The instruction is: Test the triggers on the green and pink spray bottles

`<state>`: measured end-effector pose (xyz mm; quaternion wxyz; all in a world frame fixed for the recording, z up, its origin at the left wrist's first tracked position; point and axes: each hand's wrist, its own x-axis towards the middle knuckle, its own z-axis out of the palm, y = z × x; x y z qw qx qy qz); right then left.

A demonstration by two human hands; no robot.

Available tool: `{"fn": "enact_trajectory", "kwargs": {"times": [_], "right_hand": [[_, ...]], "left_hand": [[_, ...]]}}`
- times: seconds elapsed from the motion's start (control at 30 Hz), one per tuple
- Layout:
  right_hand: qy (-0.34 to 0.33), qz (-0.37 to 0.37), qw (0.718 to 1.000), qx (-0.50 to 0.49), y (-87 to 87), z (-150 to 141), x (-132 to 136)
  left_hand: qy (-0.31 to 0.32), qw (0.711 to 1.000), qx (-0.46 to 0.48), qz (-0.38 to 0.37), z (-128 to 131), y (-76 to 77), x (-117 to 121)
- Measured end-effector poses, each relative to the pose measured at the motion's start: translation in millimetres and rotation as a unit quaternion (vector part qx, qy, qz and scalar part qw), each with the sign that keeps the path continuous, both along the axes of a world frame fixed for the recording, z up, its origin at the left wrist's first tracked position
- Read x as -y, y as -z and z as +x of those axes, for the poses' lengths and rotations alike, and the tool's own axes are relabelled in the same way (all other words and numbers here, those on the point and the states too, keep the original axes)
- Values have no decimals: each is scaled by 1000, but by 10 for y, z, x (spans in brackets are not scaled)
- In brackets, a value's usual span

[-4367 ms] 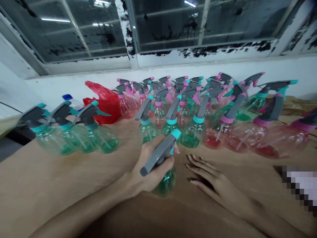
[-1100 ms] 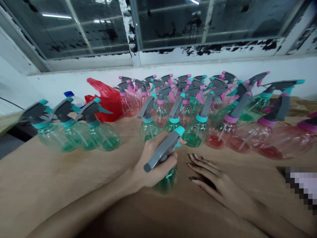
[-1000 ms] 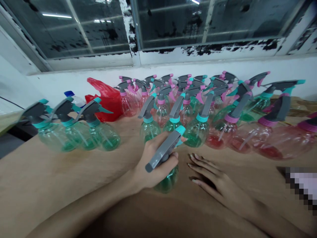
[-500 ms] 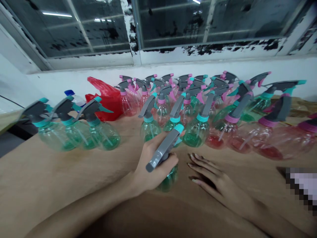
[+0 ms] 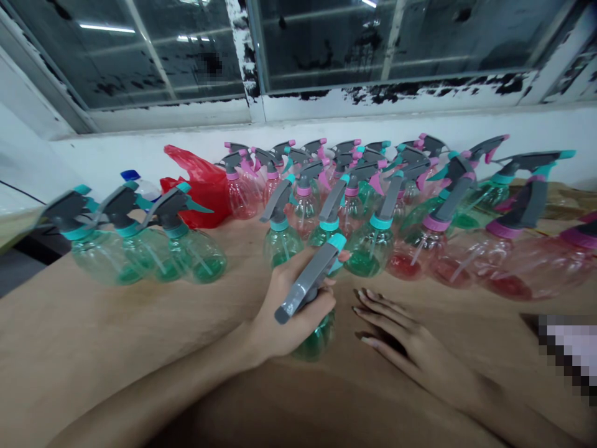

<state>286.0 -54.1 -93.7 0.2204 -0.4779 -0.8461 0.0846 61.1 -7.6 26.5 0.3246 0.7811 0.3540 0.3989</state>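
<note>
My left hand [image 5: 284, 311] grips a green spray bottle [image 5: 317, 336] by the neck; the bottle stands on the brown table [image 5: 116, 323]. Its grey trigger head with a teal nozzle [image 5: 310, 280] sticks out above my fingers, and one fingertip lies near the nozzle. My right hand [image 5: 401, 339] rests flat on the table just right of the bottle, fingers spread, holding nothing. Right behind the held bottle stands a row of green spray bottles [image 5: 280, 239].
Several pink and green spray bottles [image 5: 420, 242] crowd the back and right of the table. Three green ones [image 5: 186, 249] stand apart at the left. A red plastic bag [image 5: 200, 186] and a blue-capped bottle [image 5: 135, 183] sit by the white wall under the window.
Nearly nothing differs. My left hand keeps its hold on the green bottle, shifting it only slightly; my right hand stays flat on the table.
</note>
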Motion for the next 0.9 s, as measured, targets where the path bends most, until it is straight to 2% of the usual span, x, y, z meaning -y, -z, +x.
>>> {"fn": "enact_trajectory", "kwargs": {"times": [0.47, 0.9], "right_hand": [[0, -7, 1000, -2, -43, -19, 8], [4, -9, 1000, -2, -28, -14, 10]], "left_hand": [[4, 1000, 4, -23, -4, -61, -5], [-29, 998, -52, 18, -29, -44, -26]]}}
